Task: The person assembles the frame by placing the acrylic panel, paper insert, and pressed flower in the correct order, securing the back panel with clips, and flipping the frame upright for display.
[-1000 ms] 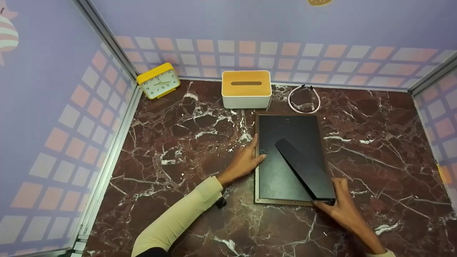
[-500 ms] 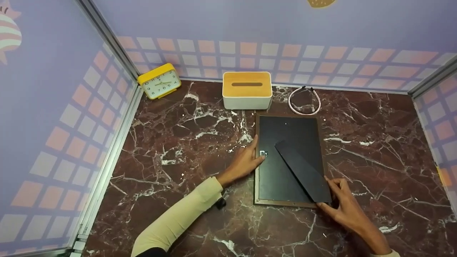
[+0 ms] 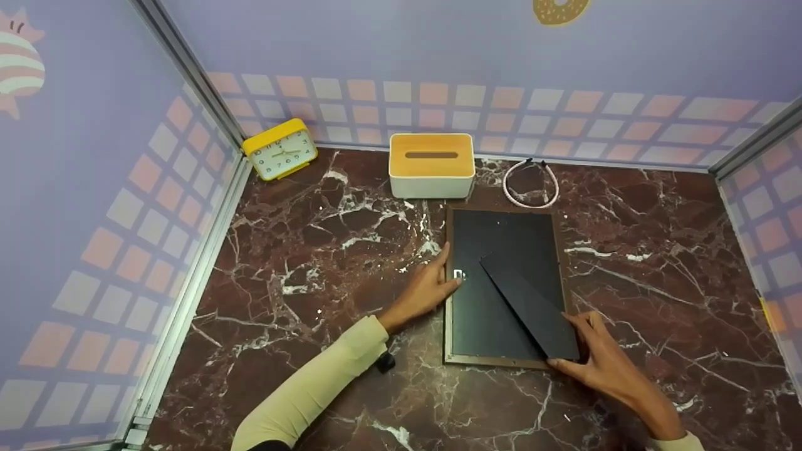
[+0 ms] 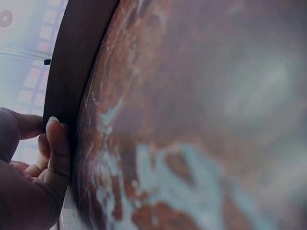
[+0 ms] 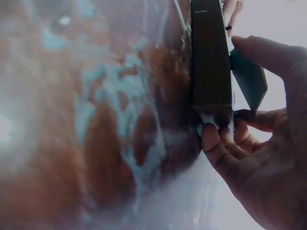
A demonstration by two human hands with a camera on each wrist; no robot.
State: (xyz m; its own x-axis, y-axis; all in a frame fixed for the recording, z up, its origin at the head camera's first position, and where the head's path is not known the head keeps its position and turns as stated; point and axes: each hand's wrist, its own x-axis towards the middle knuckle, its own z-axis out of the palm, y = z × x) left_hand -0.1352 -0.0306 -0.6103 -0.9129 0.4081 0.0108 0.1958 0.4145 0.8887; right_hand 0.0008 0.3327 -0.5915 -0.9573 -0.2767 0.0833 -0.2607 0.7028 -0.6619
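Observation:
A picture frame [image 3: 482,326] lies on the marble-patterned table with its black back up and its stand [image 3: 532,313] slanting toward the near right corner. My left hand [image 3: 423,291] grips the left edge, thumb on the back board near a small metal clip [image 3: 458,274]. In the left wrist view, fingers [image 4: 58,148] hold the brown edge. At the near right corner, my right hand [image 3: 604,360] holds the wide end of the stand between thumb and index finger. The right wrist view shows the stand [image 5: 249,81] tilted off the back, other fingertips [image 5: 210,136] touching the frame's corner.
Behind the frame are a white tissue box [image 3: 432,186] with a wooden lid and a pale headband [image 3: 506,193]. A yellow alarm clock [image 3: 282,153] leans in the far left corner. Patterned panels [image 3: 476,103] wall in the back and both sides.
The stand's wide end has dropped nearer to the frame's back, with my right hand's fingers moving along with it. My left hand keeps its grip. The head view has tilted up slightly.

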